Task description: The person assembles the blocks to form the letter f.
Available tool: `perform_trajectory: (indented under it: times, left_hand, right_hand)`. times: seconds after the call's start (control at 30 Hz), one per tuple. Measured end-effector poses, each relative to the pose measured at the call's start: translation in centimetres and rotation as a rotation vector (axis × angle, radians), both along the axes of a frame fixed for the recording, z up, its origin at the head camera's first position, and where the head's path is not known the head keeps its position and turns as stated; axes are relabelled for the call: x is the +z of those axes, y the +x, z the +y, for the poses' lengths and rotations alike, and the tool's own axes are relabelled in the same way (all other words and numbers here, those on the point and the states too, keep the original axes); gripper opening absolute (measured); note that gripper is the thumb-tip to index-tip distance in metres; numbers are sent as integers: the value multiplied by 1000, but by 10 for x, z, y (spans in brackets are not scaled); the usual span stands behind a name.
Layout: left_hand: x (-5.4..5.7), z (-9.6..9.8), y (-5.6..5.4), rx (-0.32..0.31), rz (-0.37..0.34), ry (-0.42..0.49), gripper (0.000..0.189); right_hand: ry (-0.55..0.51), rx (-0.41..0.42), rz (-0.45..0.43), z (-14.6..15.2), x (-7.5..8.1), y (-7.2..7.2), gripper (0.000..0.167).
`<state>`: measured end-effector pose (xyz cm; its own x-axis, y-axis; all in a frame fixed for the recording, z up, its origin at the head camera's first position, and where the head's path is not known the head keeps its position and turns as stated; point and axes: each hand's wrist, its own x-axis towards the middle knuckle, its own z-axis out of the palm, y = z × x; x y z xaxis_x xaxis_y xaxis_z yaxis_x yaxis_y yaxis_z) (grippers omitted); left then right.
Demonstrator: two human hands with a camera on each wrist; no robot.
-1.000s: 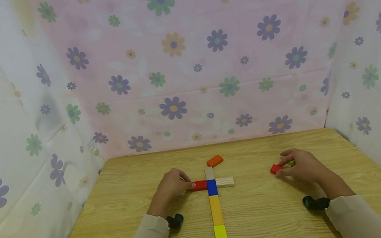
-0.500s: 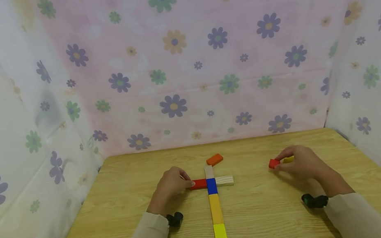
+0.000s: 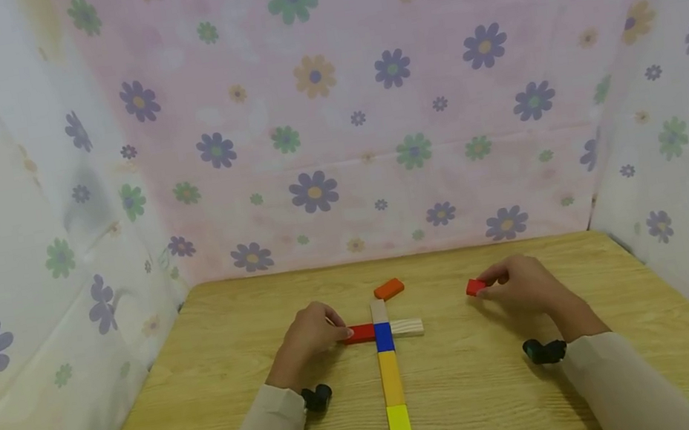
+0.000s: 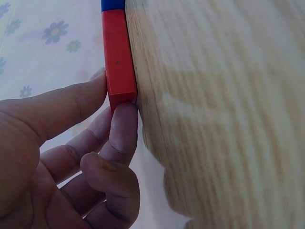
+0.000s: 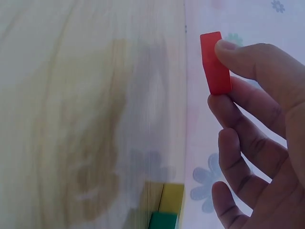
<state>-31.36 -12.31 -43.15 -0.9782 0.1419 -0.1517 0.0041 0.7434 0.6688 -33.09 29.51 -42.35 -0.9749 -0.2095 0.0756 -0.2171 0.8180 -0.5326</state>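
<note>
Above the right side of the tabletop (image 3: 466, 384), the right grip (image 3: 525, 285) pinches a small red block (image 3: 474, 288) between thumb and fingers. It should handle as light, rigid and sturdy, perhaps slightly slick; hold it across opposite faces. The left grip (image 3: 311, 333) pinches the long red block (image 3: 362, 333), which abuts the blue block (image 3: 383, 337). Since the earlier frame, the right grip has shifted leftward with its block.
</note>
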Motion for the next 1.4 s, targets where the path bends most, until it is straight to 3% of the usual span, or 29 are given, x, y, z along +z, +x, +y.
perform_trajectory:
  times: [0.5, 0.7, 1.4]
  left_hand:
    - [-2, 0, -1, -1, 14, -8, 18]
    - [-3, 0, -1, -4, 23, -19, 17]
    - [-4, 0, -2, -4, 9, -3, 18]
  right_hand:
    - [-20, 13, -25, -23, 5, -23, 31]
    - [2, 71, -2, -30, 5, -31, 28]
    - [15, 128, 0, -67, -7, -54, 20]
